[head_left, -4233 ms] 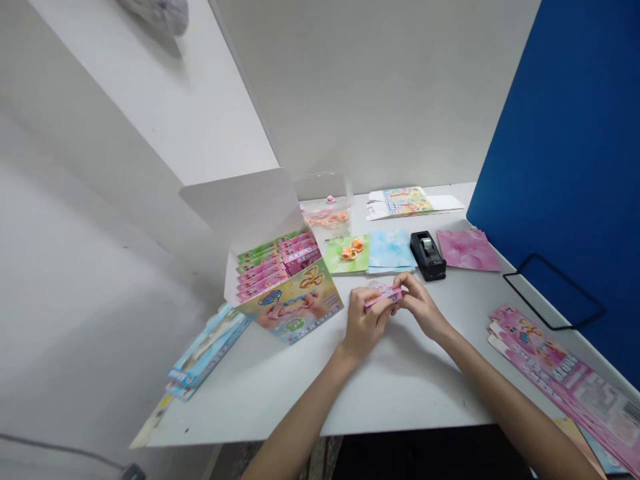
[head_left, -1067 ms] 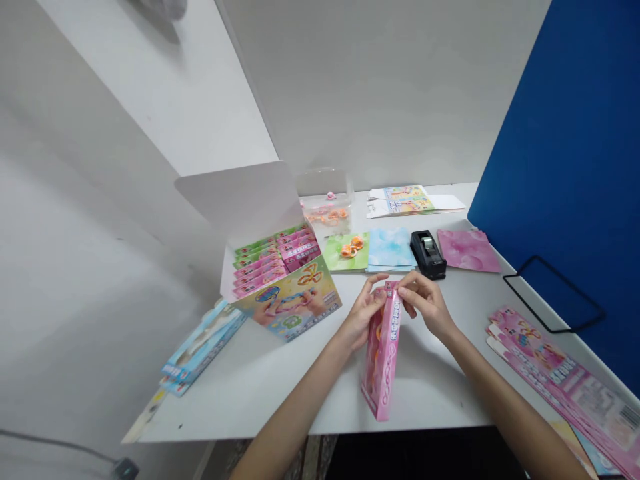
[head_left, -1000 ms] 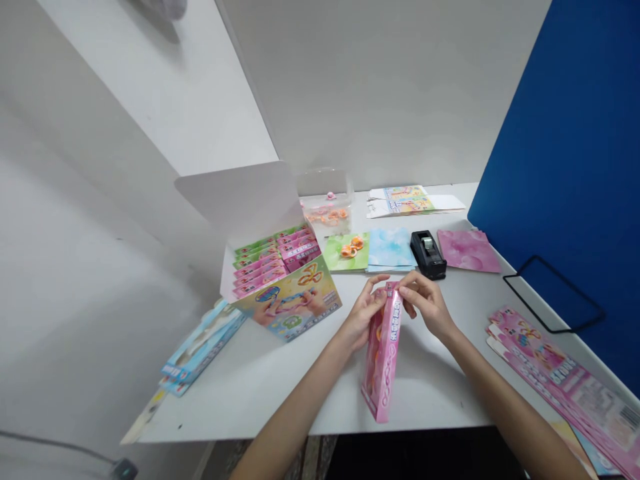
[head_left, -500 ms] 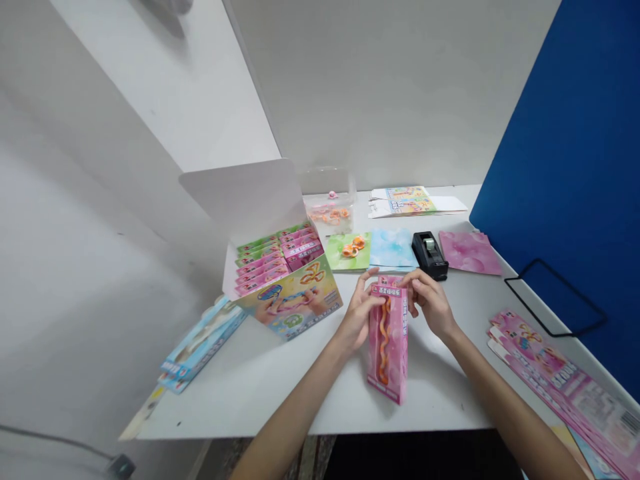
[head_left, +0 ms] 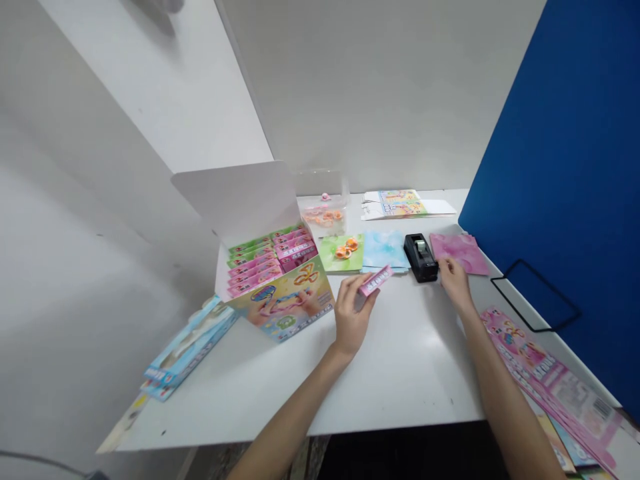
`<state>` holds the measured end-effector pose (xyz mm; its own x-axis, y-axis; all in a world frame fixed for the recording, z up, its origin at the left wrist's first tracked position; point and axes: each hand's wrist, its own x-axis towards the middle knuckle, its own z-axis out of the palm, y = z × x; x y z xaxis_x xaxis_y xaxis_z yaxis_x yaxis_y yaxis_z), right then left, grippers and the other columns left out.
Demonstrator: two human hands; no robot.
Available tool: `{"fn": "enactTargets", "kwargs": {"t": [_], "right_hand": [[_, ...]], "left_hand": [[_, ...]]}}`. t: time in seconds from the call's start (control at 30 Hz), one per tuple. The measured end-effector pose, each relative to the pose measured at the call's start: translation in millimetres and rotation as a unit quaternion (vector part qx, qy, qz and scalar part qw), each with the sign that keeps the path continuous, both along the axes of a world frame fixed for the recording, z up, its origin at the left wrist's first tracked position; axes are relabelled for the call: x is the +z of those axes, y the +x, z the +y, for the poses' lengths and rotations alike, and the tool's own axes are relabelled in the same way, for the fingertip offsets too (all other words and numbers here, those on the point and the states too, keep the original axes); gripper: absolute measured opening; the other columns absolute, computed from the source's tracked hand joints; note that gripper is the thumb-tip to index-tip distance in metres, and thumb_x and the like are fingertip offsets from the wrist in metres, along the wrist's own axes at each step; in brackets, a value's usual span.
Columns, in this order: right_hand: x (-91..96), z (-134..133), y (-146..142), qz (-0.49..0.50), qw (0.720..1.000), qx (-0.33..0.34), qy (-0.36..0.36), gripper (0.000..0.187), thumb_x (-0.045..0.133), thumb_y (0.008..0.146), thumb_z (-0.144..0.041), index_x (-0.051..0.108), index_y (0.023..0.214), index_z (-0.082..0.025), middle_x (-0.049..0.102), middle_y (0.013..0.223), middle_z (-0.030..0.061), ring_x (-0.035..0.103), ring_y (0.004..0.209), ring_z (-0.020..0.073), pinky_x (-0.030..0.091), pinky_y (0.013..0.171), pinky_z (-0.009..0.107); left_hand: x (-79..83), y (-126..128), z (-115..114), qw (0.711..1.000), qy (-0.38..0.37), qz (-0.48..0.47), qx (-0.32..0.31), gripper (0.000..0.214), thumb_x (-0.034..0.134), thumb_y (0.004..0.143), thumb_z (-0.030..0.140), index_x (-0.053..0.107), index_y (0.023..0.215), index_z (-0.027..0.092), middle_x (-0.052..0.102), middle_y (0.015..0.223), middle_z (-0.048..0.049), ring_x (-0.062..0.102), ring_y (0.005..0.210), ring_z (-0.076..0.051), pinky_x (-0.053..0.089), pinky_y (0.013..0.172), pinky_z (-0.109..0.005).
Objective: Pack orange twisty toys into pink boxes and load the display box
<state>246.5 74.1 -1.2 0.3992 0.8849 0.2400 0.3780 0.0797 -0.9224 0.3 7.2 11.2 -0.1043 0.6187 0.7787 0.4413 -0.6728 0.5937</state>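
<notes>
Left grip [head_left: 351, 313] is closed on a small pink printed box [head_left: 375, 281], held tilted just above the worktop [head_left: 400, 373] at about one o'clock from the wrist; its white lettering is too small to read. Right grip [head_left: 453, 280] holds nothing, its fingers loosely curled just beside a black tape dispenser [head_left: 420, 259] at ten o'clock and a pink marbled card [head_left: 457, 253] at twelve. In the head view, an open display carton [head_left: 235, 200] stands at ten o'clock from the left grip, packed with rows of green and pink packets [head_left: 270, 253], its front panel showing hands with a looped toy. Beyond lie a green card [head_left: 334, 253] with orange pieces, a pale blue card [head_left: 383, 250] and a clear plastic tub [head_left: 323, 213]. Flat pink printed sheets [head_left: 550, 393] with a barcode lie at four o'clock; a blue panel [head_left: 560, 167] and white walls [head_left: 375, 100] enclose the worktop.
</notes>
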Motion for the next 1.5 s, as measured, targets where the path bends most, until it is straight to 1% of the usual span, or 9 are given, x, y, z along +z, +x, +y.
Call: {"fn": "enactTargets", "kwargs": {"t": [0.13,0.27,0.37,0.47,0.63,0.9,1.23,1.37,1.5], "right_hand": [[-2.6,9,4,0.048,0.998,0.027,-0.033,0.036,0.055,0.077,-0.052,0.062,0.078,-0.017,0.044,0.045,-0.0054,0.039,0.041,0.0126,0.028,0.044,0.026],[-2.1,16,6,0.103,0.992,0.043,-0.057,0.036,0.065,0.068,-0.053,0.057,0.060,-0.018,0.038,0.038,-0.0062,0.034,0.038,0.0101,0.023,0.040,0.025],[-2.8,20,8,0.151,0.985,0.057,-0.067,0.035,0.073,0.058,-0.050,0.059,0.060,-0.018,0.037,0.039,-0.0074,0.032,0.038,0.0081,0.022,0.038,0.023],[-4.6,23,6,0.191,0.979,0.050,-0.059,0.035,0.077,0.053,-0.047,0.060,0.062,-0.018,0.036,0.042,-0.0085,0.030,0.039,0.0070,0.021,0.037,0.022],[-6.6,26,0,0.209,0.977,-0.003,-0.033,0.028,0.074,0.055,-0.042,0.060,0.062,-0.018,0.038,0.042,-0.0085,0.030,0.040,0.0069,0.023,0.038,0.022],[-4.4,24,-6,0.153,0.987,-0.049,0.009,0.019,0.070,0.056,-0.034,0.063,0.062,-0.017,0.045,0.044,-0.0071,0.045,0.046,0.0116,0.035,0.046,0.024],[-10.4,27,-7,0.134,0.987,-0.091,-0.008,0.014,0.061,0.064,-0.032,0.059,0.062,-0.018,0.057,0.051,-0.0014,0.055,0.051,0.0164,0.041,0.048,0.026],[-12.1,26,-5,0.130,0.986,-0.104,-0.010,0.011,0.059,0.064,-0.029,0.059,0.063,-0.019,0.059,0.052,-0.0013,0.056,0.053,0.0169,0.044,0.051,0.026],[-8.7,26,-4,0.142,0.984,-0.109,-0.015,0.009,0.057,0.065,-0.027,0.057,0.061,-0.019,0.058,0.052,-0.0011,0.058,0.054,0.0173,0.046,0.049,0.025]], "left_hand": [[-0.6,3,-2,0.996,0.019,0.058,-0.067,0.034,0.062,0.089,0.019,0.060,0.122,0.026,0.064,0.109,-0.0053,0.063,0.102,-0.016,0.051,0.091,-0.029],[-3.6,2,-1,0.994,0.013,0.075,-0.084,0.036,0.060,0.090,0.019,0.059,0.124,0.027,0.064,0.110,-0.0048,0.063,0.104,-0.016,0.051,0.093,-0.030],[-6.4,2,0,0.993,0.008,0.084,-0.085,0.036,0.060,0.091,0.020,0.058,0.125,0.028,0.064,0.111,-0.0052,0.062,0.105,-0.017,0.052,0.093,-0.033],[-8.4,2,0,0.991,0.012,0.097,-0.086,0.036,0.059,0.091,0.019,0.057,0.126,0.028,0.063,0.111,-0.0055,0.062,0.105,-0.018,0.052,0.092,-0.033],[-8.5,3,-1,0.990,0.014,0.106,-0.094,0.038,0.058,0.091,0.015,0.056,0.126,0.028,0.061,0.111,-0.0056,0.061,0.106,-0.018,0.052,0.092,-0.034],[-8.9,4,-2,0.988,0.019,0.110,-0.106,0.041,0.059,0.089,0.011,0.057,0.126,0.028,0.061,0.113,-0.0052,0.060,0.107,-0.017,0.051,0.094,-0.034],[-11.5,4,0,0.987,0.022,0.127,-0.101,0.038,0.059,0.090,0.014,0.057,0.125,0.028,0.061,0.112,-0.0053,0.060,0.106,-0.018,0.051,0.094,-0.035],[-11.7,4,0,0.987,0.013,0.124,-0.103,0.039,0.058,0.090,0.014,0.057,0.126,0.029,0.061,0.113,-0.0052,0.059,0.107,-0.018,0.051,0.094,-0.036],[-11.9,4,0,0.987,0.008,0.126,-0.104,0.039,0.057,0.090,0.014,0.056,0.126,0.029,0.060,0.113,-0.0055,0.059,0.107,-0.018,0.051,0.094,-0.037]]}}
